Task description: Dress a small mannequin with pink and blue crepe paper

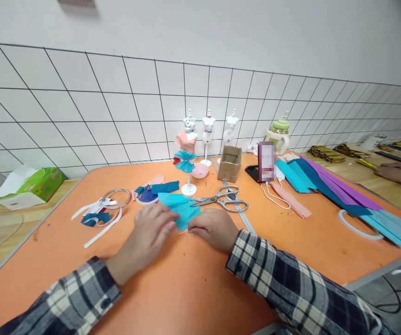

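Note:
A turquoise piece of thin, creased cloth or paper (181,204) lies on the orange table between my hands; which material it is, I cannot tell. My left hand (151,232) rests at its left edge, fingers stretched out and thumb apart. At its lower right corner, the fingers of my right hand (214,228) are curled in a pinch on the edge. A thin pale strand or edge shows between the hands. Metal scissors (217,197) lie just beyond, blades partly over the sheet. Behind stands a small dress-form mannequin (188,188) in pink and turquoise.
More white mannequins (208,128) stand by the tiled wall, near a cardboard box (230,163) and a pink bowl (200,170). Ribbon scraps and rings (116,197) lie left. A phone (266,161), bottle (279,132) and coloured strips (347,195) are right. Another person's hand (399,172) shows far right.

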Motion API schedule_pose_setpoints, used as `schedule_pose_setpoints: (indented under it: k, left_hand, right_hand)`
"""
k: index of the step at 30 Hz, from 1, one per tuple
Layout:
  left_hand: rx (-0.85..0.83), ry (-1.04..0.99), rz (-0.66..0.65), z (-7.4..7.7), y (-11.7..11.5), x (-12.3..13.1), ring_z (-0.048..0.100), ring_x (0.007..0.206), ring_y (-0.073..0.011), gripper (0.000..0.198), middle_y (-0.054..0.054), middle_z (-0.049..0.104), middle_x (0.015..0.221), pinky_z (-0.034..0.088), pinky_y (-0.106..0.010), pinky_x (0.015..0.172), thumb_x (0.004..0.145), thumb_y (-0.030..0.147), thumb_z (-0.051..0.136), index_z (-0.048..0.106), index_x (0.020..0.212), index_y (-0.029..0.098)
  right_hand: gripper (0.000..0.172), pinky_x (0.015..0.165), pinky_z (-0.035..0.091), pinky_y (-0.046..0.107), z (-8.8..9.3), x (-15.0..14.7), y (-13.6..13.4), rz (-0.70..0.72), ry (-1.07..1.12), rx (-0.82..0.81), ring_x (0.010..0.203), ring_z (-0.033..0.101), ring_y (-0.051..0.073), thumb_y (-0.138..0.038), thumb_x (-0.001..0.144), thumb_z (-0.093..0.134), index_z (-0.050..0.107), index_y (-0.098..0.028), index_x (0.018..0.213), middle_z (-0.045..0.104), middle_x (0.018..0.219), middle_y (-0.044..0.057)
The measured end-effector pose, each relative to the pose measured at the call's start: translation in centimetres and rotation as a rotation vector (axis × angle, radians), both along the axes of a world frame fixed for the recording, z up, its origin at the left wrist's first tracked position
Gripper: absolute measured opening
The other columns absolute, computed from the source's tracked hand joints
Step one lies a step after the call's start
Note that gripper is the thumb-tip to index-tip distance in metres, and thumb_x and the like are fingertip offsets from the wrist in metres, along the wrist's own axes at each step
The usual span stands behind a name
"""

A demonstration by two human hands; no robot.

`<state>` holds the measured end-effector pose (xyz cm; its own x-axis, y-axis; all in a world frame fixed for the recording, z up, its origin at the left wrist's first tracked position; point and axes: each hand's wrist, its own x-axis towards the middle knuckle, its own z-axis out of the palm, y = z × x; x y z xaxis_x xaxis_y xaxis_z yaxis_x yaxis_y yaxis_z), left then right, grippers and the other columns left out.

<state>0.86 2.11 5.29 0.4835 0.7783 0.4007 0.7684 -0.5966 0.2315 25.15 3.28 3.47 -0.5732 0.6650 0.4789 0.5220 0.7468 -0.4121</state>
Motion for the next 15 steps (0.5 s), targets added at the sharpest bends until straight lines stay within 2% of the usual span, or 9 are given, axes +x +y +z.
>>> schedule_pose_setpoints:
  k: [3, 7, 9, 12, 15]
  left_hand:
    - [-0.221, -0.073, -0.081, -1.0, -1.6, 2.7, 0.050, 0.104, -0.0230, 0.032, -0.004, 0.063, 0.107, 0.036, -0.041, 0.093, 0.102, 0.036, 0.033, 0.063, 0.103, 0.026]
    - [-0.365, -0.189, -0.182, -1.5, -1.6, 3.3, 0.052, 0.092, -0.0198, 0.034, -0.003, 0.062, 0.094, 0.040, -0.037, 0.087, 0.102, 0.037, 0.033, 0.060, 0.089, 0.022]
    - [-0.377, -0.215, -0.226, -1.4, -1.2, 3.0, 0.052, 0.085, -0.0189, 0.036, -0.002, 0.060, 0.084, 0.041, -0.034, 0.081, 0.102, 0.037, 0.034, 0.057, 0.080, 0.020]
    - [-0.354, -0.194, -0.331, -1.2, -0.9, 2.6, 0.052, 0.079, -0.0182, 0.034, -0.002, 0.058, 0.076, 0.041, -0.033, 0.077, 0.100, 0.033, 0.036, 0.055, 0.075, 0.020]
    - [-0.250, -0.118, -0.442, -0.7, -1.0, 2.3, 0.051, 0.083, -0.0194, 0.024, -0.003, 0.061, 0.081, 0.041, -0.036, 0.081, 0.097, 0.022, 0.038, 0.057, 0.083, 0.020]
  right_hand:
    - [0.019, 0.074, 0.041, 0.027, 0.0, -0.2, -0.4, 0.041, 0.022, 0.109, 0.082, 0.064, 0.015, -0.032, 0.096, 0.056, 0.070, -0.021, 0.088, 0.074, 0.089, 0.001]
    - [0.020, 0.071, 0.039, 0.027, -0.2, -0.4, -0.6, 0.012, 0.002, 0.087, 0.079, 0.063, 0.016, -0.036, 0.096, 0.057, 0.069, -0.020, 0.100, 0.073, 0.085, 0.001]
    - [0.019, 0.070, 0.038, 0.027, -0.2, -0.5, -0.6, 0.007, -0.064, 0.052, 0.079, 0.062, 0.017, -0.035, 0.095, 0.057, 0.070, -0.021, 0.097, 0.073, 0.086, 0.002]
    - [0.015, 0.069, 0.037, 0.027, 0.1, -0.7, -0.8, 0.074, -0.144, -0.052, 0.080, 0.060, 0.017, -0.029, 0.093, 0.060, 0.069, -0.020, 0.086, 0.071, 0.085, 0.003]
    - [0.010, 0.067, 0.038, 0.025, 0.4, -1.1, -1.2, 0.157, 0.004, -0.306, 0.074, 0.057, 0.014, -0.021, 0.087, 0.064, 0.065, -0.018, 0.078, 0.067, 0.076, 0.001]
